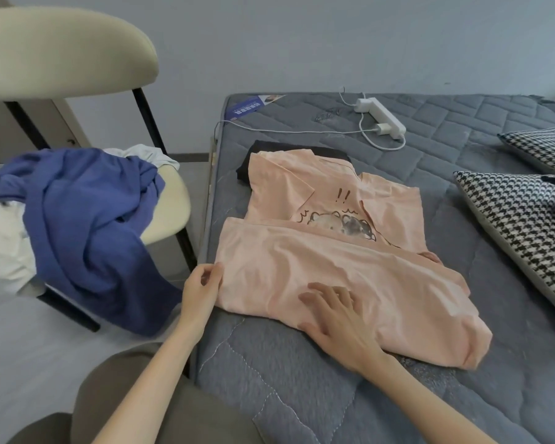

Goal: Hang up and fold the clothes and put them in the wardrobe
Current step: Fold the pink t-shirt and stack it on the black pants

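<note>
Pink T-shirt (334,257) half-folded on the bed (462,149), left hand (202,288) pinching its near-left edge, right hand (337,318) flat and spread on the cloth; likely risk: the loose fold bunches or slides if that palm lifts early.

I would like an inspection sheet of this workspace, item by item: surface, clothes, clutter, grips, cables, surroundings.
Surface: grey quilted mattress.
Job's things: pink T-shirt half folded on the mattress, lying partly over a dark folded garment; blue garment and white clothes heaped on the chair.
Clutter: two houndstooth cushions at the right.
Grips: left hand pinches the T-shirt's left edge; right hand lies flat on it.
Cables: white power strip with a charger and a white cable on the mattress.
Surroundings: plain wall; no wardrobe seen.
</note>
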The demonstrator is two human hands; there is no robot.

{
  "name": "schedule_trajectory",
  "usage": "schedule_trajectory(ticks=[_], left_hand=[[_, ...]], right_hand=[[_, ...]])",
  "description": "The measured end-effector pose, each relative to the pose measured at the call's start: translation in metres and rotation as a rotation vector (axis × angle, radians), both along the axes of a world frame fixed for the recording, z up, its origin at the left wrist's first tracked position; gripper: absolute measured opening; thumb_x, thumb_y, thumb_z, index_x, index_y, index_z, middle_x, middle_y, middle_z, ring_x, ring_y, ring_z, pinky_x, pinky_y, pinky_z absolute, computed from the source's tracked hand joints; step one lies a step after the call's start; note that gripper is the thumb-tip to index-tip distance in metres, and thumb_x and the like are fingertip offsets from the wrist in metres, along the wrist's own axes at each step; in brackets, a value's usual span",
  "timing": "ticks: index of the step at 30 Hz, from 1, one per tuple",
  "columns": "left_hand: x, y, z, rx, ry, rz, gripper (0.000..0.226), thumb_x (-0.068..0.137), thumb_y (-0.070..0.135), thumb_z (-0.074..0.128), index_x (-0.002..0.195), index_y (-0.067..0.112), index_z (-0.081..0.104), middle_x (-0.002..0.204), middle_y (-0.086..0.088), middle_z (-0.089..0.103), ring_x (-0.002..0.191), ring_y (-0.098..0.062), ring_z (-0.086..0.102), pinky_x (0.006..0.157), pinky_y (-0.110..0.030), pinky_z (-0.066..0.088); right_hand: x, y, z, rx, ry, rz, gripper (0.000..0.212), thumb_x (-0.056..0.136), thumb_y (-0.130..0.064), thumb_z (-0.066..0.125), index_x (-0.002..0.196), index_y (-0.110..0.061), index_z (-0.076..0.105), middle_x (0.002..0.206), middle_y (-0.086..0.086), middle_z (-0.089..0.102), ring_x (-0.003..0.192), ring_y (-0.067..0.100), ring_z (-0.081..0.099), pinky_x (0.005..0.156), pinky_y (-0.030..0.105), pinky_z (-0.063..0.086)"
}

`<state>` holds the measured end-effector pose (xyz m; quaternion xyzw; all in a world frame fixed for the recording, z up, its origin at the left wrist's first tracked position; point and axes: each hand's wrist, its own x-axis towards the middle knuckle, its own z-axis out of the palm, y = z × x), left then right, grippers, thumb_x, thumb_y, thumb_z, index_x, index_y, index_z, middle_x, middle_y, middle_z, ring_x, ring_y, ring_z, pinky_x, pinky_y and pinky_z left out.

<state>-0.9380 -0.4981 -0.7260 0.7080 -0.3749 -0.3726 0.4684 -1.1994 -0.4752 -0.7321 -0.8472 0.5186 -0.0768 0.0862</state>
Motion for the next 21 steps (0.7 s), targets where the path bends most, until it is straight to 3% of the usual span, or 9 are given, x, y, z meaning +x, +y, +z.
schedule_trajectory(ticks=[5,8,11,14,17,21], left_hand=[[0.004,0.011,0.003,-0.109,-0.105,0.029,0.021,0.101,0.027,0.04,0.094,0.009,0.049,0.08,0.002,0.053,0.074,-0.011,0.047,0.067,-0.03,0.037],[0.01,0.012,0.005,-0.147,-0.193,0.051,0.019,0.101,0.028,0.04,0.095,0.011,0.048,0.081,0.001,0.055,0.073,-0.01,0.049,0.065,-0.03,0.038],[0.021,0.013,0.0,-0.081,-0.308,0.043,0.019,0.101,0.026,0.04,0.095,0.01,0.049,0.083,-0.003,0.057,0.074,-0.018,0.053,0.063,-0.035,0.039],[0.031,0.017,-0.009,0.073,-0.41,0.019,0.019,0.101,0.026,0.038,0.099,0.012,0.05,0.089,-0.007,0.059,0.081,-0.025,0.055,0.069,-0.037,0.043],[0.035,0.024,-0.017,0.233,-0.459,-0.031,0.019,0.101,0.025,0.037,0.104,0.012,0.05,0.095,-0.01,0.06,0.083,-0.025,0.056,0.073,-0.038,0.046],[0.029,0.028,-0.009,0.286,-0.472,-0.085,0.028,0.1,0.019,0.041,0.125,0.007,0.045,0.119,-0.017,0.055,0.1,-0.031,0.054,0.085,-0.044,0.045]], right_hand=[[0.005,0.014,0.005,-0.16,0.006,0.023,0.04,0.079,-0.042,0.068,0.114,-0.025,0.058,0.121,-0.004,0.056,0.096,0.021,0.055,0.079,0.036,0.046],[0.008,0.017,0.003,-0.263,0.077,0.066,0.027,0.069,-0.02,0.08,0.09,-0.02,0.065,0.094,-0.003,0.062,0.074,0.022,0.06,0.063,0.032,0.047],[0.006,0.018,0.005,-0.244,0.098,0.126,0.022,0.064,-0.01,0.081,0.077,-0.016,0.064,0.073,-0.002,0.059,0.06,0.021,0.058,0.051,0.029,0.046],[0.003,0.018,0.008,-0.086,0.109,0.197,0.009,0.078,-0.009,0.064,0.085,-0.01,0.059,0.078,0.004,0.06,0.067,0.025,0.06,0.058,0.032,0.047],[0.002,0.017,0.009,0.08,0.07,0.157,0.02,0.092,-0.017,0.045,0.108,-0.013,0.056,0.101,0.002,0.061,0.091,0.024,0.058,0.076,0.033,0.041],[-0.008,0.016,0.021,0.192,-0.113,0.051,0.018,0.094,-0.032,0.053,0.107,-0.026,0.063,0.096,-0.011,0.062,0.085,0.008,0.057,0.071,0.018,0.039]])
